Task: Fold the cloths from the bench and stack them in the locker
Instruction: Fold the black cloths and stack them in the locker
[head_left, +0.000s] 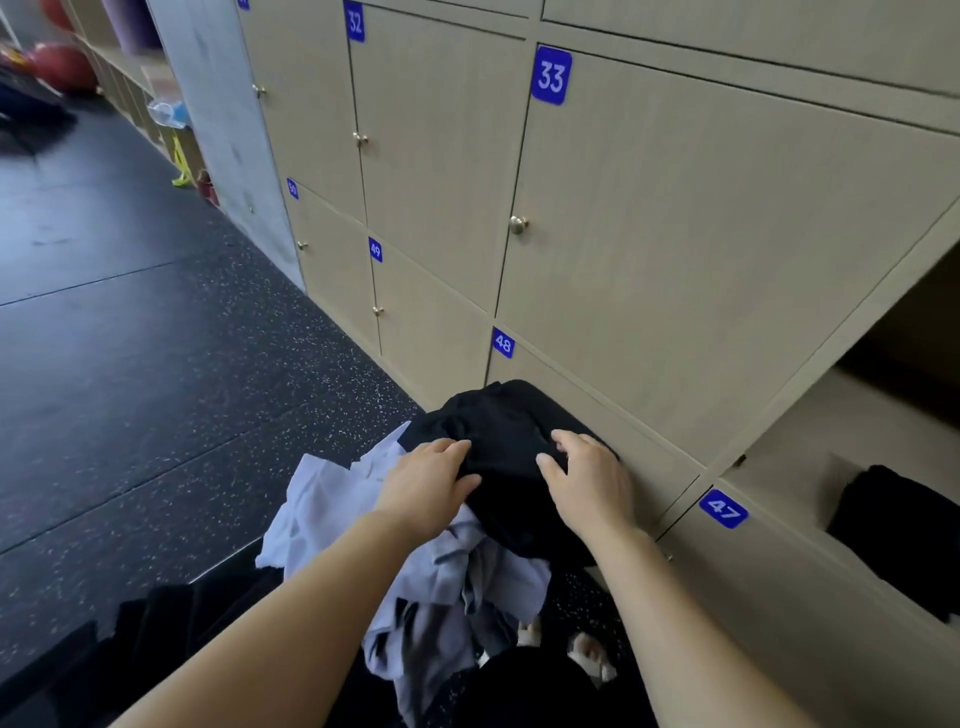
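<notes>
A crumpled black cloth (506, 431) lies on top of a heap of pale lilac and grey cloths (332, 514) in front of the lockers. My left hand (428, 480) rests on the black cloth's left edge, fingers curled into the fabric. My right hand (587, 480) presses on its right side with fingers bent over it. At the right, an open locker (852, 431) holds a folded black cloth (898, 525) on its floor. The bench under the heap is hidden.
A wall of beige lockers with blue number tags, such as door 33 (675, 234) and door 47 (779, 623), fills the right. Dark speckled rubber floor (156, 389) stretches left. More dark fabric (171, 623) lies lower left. Red balls (62, 65) sit far back.
</notes>
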